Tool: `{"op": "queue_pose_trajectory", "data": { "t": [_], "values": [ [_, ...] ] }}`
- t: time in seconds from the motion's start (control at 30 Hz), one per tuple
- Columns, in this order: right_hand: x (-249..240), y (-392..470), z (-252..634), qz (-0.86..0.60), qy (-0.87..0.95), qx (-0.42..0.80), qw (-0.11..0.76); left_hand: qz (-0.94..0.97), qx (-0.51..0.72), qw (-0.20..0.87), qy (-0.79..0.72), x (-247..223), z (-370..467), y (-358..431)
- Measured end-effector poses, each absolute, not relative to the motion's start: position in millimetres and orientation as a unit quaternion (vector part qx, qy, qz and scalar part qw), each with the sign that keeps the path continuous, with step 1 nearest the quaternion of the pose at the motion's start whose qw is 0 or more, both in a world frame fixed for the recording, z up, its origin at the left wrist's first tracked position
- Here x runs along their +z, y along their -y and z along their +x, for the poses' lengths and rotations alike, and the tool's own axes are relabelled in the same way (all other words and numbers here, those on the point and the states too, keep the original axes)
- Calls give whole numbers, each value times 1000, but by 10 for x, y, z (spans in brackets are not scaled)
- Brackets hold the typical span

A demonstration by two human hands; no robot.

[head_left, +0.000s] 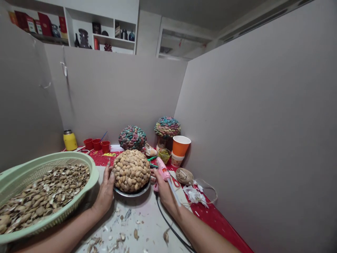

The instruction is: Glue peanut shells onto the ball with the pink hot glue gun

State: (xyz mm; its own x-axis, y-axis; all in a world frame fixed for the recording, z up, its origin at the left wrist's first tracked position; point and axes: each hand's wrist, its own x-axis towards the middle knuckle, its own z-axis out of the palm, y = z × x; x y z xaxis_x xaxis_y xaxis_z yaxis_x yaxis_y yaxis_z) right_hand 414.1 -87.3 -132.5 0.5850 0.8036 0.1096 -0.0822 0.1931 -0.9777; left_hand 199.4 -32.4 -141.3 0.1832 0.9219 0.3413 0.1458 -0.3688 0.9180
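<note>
Head cam: L hand (pixel 105 188) unclenched, against shell ball (pixel 131 170); R hand (pixel 164 191) prob. gripping pink glue gun (pixel 163 169).

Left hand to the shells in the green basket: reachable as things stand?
Probably yes. The left hand rests beside the shell-covered ball and appears to hold nothing. The green basket is close by, open-topped; only its raised rim stands before the shells.

Yellow bottle (pixel 70 141) near three red cups (pixel 97 144)
</note>
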Motion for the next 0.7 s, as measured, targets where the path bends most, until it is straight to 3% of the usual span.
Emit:
{"op": "queue_pose_trajectory", "data": {
  "t": [0.7],
  "values": [
    [-1482,829,4240,-527,318,359,702,624,541,395,-403,-1492,1942,284]
  ]
}}
